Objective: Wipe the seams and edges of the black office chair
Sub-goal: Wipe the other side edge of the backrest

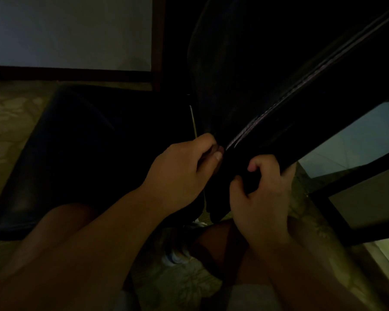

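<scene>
The room is very dark; the black office chair with its soft padded cover fills the middle and the top right, very close to the person; a pale stitched seam along the chair's edge runs slanting from the top right corner down to the hands. The left hand is at the low end of that seam, fingers curled with the thumb pressed against them, pinching something there; it is too dark to tell what. The right hand is just beside it, its fingers curled round the thick black edge of the chair, gripping it; the two hands are close but not touching. A dark padded part of the chair lies to the left, low over the pale patterned floor. A dark frame with pale panels stands close on the right, so there is little room on that side; more floor shows on the left. Bare knees show at the bottom.
</scene>
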Tool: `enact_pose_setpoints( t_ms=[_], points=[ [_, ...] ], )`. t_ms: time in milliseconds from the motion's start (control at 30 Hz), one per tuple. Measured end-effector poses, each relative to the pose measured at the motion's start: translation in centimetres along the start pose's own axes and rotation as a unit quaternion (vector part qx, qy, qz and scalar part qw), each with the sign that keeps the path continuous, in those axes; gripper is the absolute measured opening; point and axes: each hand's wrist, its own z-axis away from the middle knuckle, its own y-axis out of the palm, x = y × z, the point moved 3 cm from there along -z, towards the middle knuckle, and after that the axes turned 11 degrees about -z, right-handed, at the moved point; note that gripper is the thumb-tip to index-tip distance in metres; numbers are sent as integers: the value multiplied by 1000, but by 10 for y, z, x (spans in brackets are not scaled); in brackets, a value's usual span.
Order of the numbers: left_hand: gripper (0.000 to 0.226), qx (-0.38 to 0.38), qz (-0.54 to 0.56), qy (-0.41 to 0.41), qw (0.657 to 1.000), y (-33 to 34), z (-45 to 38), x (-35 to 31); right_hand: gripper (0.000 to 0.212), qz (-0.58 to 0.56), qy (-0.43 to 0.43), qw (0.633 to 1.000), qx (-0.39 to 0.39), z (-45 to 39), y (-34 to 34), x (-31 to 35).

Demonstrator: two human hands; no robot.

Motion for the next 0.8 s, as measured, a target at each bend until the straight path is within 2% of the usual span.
enact_pose_setpoints(
  t_ms=[100, 233, 400, 533, 700, 800],
  points=[
    [17, -27, 10, -15, 999, 2, -5, 2, 29, -2, 4, 1000, 0, -1, 1, -1],
    [19, 6, 16, 9, 1000, -1, -4, -1, 30, -1, 2, 1000, 7, 0, 0, -1],
    [21, -31, -3, -15, 999, -4, -5, -5, 27, -9, 15, 999, 50, -2, -8, -1],
    [22, 11, -49, 15, 999, -8, 2, -13, 21, 11, -16, 996, 81, -5, -26, 4],
    [24, -21, -45, -20, 999, -12, -7, -12, 13, -12, -14, 994, 105, -24, -34, 5],
    [25, 9, -37, -5, 999, -8, -2, -17, 7, -30, -8, 995, 95, -30, -35, 5]
  ],
)
